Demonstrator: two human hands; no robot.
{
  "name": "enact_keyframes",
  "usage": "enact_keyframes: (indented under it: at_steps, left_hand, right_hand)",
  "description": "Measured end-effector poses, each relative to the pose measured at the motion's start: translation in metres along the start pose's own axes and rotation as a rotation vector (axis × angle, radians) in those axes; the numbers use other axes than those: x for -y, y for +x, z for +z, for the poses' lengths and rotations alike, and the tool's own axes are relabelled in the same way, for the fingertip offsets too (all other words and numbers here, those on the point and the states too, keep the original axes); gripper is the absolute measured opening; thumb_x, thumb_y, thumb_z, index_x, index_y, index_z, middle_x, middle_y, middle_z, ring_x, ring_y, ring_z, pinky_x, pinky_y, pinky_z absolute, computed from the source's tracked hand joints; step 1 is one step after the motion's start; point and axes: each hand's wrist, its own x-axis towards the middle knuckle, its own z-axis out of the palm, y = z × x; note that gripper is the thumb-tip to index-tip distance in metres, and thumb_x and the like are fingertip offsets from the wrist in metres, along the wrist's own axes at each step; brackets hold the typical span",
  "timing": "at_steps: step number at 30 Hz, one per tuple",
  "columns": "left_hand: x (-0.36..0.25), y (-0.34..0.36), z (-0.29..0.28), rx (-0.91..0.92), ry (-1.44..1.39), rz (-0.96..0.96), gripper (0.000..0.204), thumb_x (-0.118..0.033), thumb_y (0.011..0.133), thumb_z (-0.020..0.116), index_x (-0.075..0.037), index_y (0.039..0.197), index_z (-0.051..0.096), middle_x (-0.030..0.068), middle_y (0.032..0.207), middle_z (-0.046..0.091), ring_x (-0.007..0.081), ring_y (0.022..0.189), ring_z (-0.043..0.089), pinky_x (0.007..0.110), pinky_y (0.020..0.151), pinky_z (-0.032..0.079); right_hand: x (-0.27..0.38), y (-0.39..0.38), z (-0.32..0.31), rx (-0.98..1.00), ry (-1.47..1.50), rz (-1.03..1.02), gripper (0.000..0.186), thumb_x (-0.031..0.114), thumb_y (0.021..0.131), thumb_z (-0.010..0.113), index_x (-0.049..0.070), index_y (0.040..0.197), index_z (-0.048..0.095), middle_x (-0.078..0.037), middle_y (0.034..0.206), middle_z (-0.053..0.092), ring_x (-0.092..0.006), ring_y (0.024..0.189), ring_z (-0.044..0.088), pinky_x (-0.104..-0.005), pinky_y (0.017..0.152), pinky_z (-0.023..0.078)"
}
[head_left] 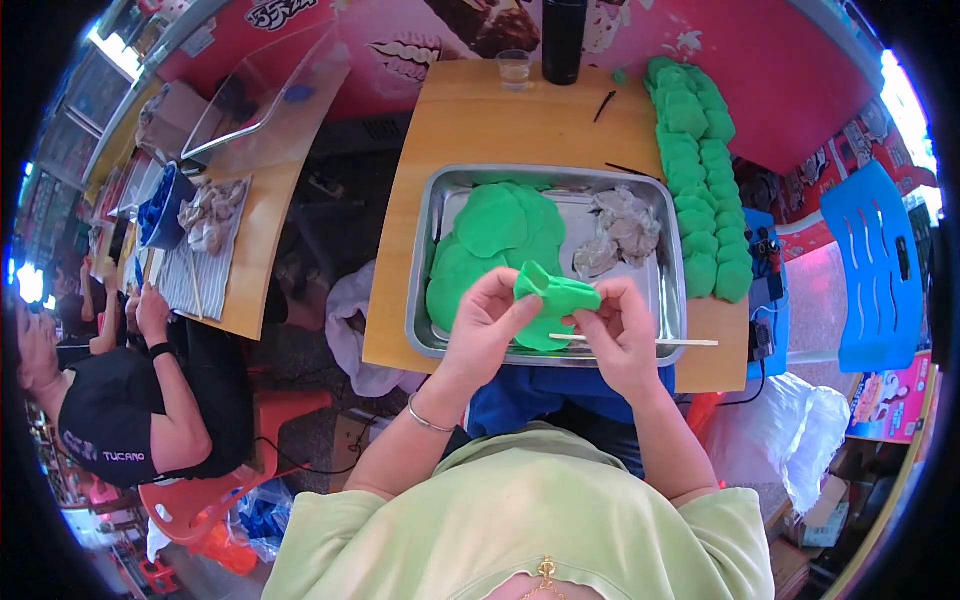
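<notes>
A thin green sheet (560, 293), folded and gathered along its top, is pinched between my two hands over the front of a metal tray (673, 300). My left hand (485, 325) is closed on its left end. My right hand (618, 335) grips its right end, with a thin pale stick (690, 343) lying across under the fingers and jutting out to the right. Flat round green sheets (492, 222) overlap in the tray's left part. Toward the tray's back right sit several brownish-grey lumps (625, 228) in clear plastic film.
Rows of green rounded pieces (688, 160) line the table's right edge. A clear cup (514, 70), a black bottle (564, 40) and a dark thin tool (604, 106) are at the back. Left, a seated person (120, 410) works at another table. A blue chair (870, 270) stands right.
</notes>
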Motion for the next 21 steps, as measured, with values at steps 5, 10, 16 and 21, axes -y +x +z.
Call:
enact_keyframes:
  at_steps: [5,10,16,21]
  left_hand:
    - [-0.015,0.002,0.006,0.040,0.288,0.127,0.012,0.000,0.085,0.063,0.000,0.096,0.060,0.0013,0.090,0.057,0.0075,0.085,0.054,0.022,0.075,0.044]
    - [-0.022,0.001,0.006,0.130,0.509,0.226,0.011,0.002,0.083,0.064,0.002,0.094,0.063,0.0038,0.090,0.056,0.0089,0.084,0.054,0.021,0.071,0.044]
    - [-0.027,0.000,0.005,0.149,0.423,0.199,0.009,-0.001,0.084,0.064,0.000,0.093,0.064,0.0024,0.091,0.055,0.0077,0.078,0.050,0.019,0.065,0.039]
    - [-0.012,0.002,0.003,0.019,-0.005,0.112,0.008,-0.008,0.088,0.061,-0.002,0.093,0.060,0.0001,0.091,0.055,0.0068,0.079,0.052,0.020,0.069,0.041]
  right_hand:
    - [0.023,0.009,-0.015,0.031,-0.480,-0.534,0.048,0.009,0.071,0.076,0.006,0.113,0.052,-0.014,0.114,0.052,-0.0210,0.096,0.056,-0.0307,0.070,0.048]
    - [0.045,0.010,-0.006,0.105,-0.730,-0.608,0.030,0.012,0.063,0.079,0.011,0.088,0.063,-0.006,0.101,0.057,-0.0258,0.091,0.055,-0.0356,0.068,0.048]
    - [0.041,0.012,-0.015,0.128,-0.824,-0.578,0.024,0.006,0.066,0.076,0.008,0.082,0.058,-0.008,0.088,0.060,-0.0271,0.079,0.058,-0.0362,0.069,0.048]
    - [0.029,0.004,-0.021,0.025,-0.590,-0.334,0.026,0.008,0.068,0.074,0.006,0.087,0.058,-0.008,0.085,0.060,-0.0282,0.077,0.057,-0.0378,0.069,0.047]
